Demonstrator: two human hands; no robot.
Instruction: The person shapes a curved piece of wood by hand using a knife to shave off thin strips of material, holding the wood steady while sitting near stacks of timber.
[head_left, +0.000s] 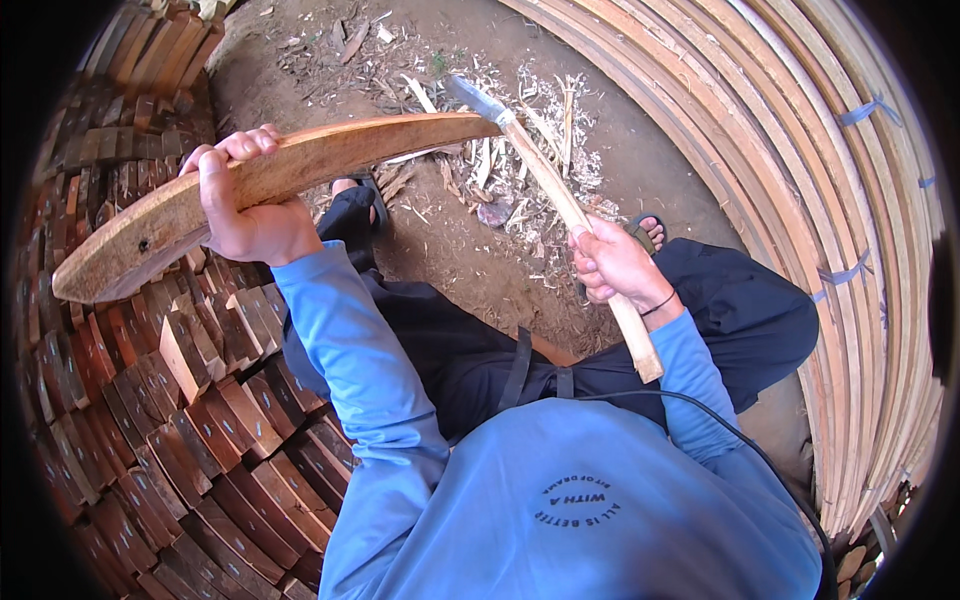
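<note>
Head view, left to right. Far left we see a stack of reddish wood blocks (pixel 200 440), cut ends facing us, packed in rows.

Our left hand (pixel 245 205) is clamped around a curved wooden plank (pixel 300 170), fingers wrapped over the top edge, thumb side underneath. The plank runs from lower left, over the block stack, up to the right, and is held in the air above our knees. Its right tip touches the metal blade (pixel 478 100) of a hatchet.

Below it, we're seated: blue long sleeves (pixel 350 330), dark trousers (pixel 450 350), sandalled feet (pixel 365 195) on a dirt floor (pixel 470 260). Wood chips and shavings (pixel 520 160) are scattered on the dirt just beyond the feet, under the plank's tip.

Our right hand (pixel 615 265) is closed tight on the hatchet's pale wooden handle (pixel 570 205), gripping near mid-length, with the butt end sticking out past the wrist toward our body. The handle tilts up and left to the blade. A thin dark band sits on that wrist.

The two hands are well apart, one on each item.

A black cable (pixel 720 425) runs across our right side. Far right: a tall stack of long curved pale wood strips (pixel 800 180), tied in places with blue strapping (pixel 850 270).
</note>
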